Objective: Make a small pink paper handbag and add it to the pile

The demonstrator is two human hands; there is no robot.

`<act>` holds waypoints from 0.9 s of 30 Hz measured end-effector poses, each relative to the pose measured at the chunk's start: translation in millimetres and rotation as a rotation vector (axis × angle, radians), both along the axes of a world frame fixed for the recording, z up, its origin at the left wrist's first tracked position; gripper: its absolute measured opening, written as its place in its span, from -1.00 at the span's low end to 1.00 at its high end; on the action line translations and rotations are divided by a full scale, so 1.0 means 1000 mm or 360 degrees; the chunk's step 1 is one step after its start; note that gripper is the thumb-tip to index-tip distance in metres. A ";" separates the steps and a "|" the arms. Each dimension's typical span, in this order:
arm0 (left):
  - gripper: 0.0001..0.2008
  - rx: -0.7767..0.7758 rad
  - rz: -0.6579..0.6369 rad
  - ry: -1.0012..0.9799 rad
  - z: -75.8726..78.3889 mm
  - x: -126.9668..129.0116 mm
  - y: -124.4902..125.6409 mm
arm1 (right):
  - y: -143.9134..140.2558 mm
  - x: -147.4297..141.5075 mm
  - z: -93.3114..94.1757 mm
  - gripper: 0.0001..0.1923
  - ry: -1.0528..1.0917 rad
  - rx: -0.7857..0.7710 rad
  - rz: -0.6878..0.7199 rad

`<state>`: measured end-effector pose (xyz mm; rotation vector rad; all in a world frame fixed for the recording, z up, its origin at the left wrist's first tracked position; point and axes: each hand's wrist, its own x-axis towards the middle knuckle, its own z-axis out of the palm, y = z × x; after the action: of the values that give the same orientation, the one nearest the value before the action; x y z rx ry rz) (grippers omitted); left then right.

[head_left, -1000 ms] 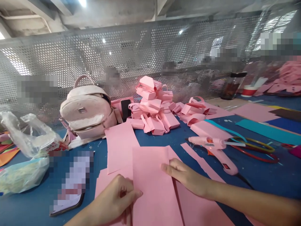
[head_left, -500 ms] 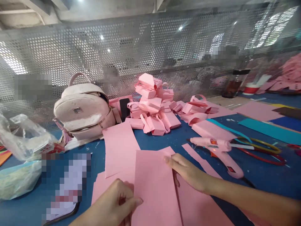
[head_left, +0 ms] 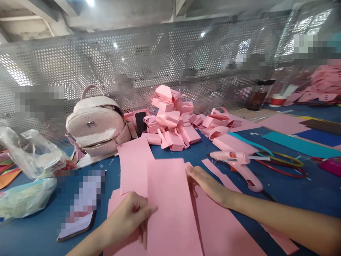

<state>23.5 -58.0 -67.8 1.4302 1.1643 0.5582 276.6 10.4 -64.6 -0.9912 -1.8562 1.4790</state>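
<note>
In the head view, a pink sheet (head_left: 170,209) is held up front, over more pink paper (head_left: 229,231) on the blue tabletop (head_left: 293,192). The left hand (head_left: 131,217) is curled nearly closed, thumb and fingers gripping the sheet's left edge. The right hand (head_left: 206,183) seems to pinch the upper right edge, its fingers partly hidden behind. Farther off are a glue gun (head_left: 239,161), backpack (head_left: 98,124) and piled pink boxes (head_left: 170,117).

On table (head_left: 112,177): backpack (head_left: 97,121) left of box pile (head_left: 170,119), glue gun (head_left: 239,158) right of sheet (head_left: 170,202).
</note>
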 end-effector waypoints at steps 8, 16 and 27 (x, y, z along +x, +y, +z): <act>-0.40 0.0388 0.0501 -0.0075 0.013 -0.005 0.006 | -0.007 0.000 -0.003 -0.27 -0.0238 0.0223 0.0229; -0.43 0.0590 0.0695 -0.0132 0.015 -0.013 0.007 | -0.013 -0.003 -0.002 -0.26 -0.0290 0.0294 0.0216; -0.51 0.0649 0.0934 -0.0361 0.013 -0.024 0.012 | -0.022 -0.005 0.003 -0.30 -0.0295 0.0292 0.0077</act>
<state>-0.4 -46.0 -55.0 1.2985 1.3322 1.3968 271.4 -11.3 -61.6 -1.0297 -2.1181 1.2520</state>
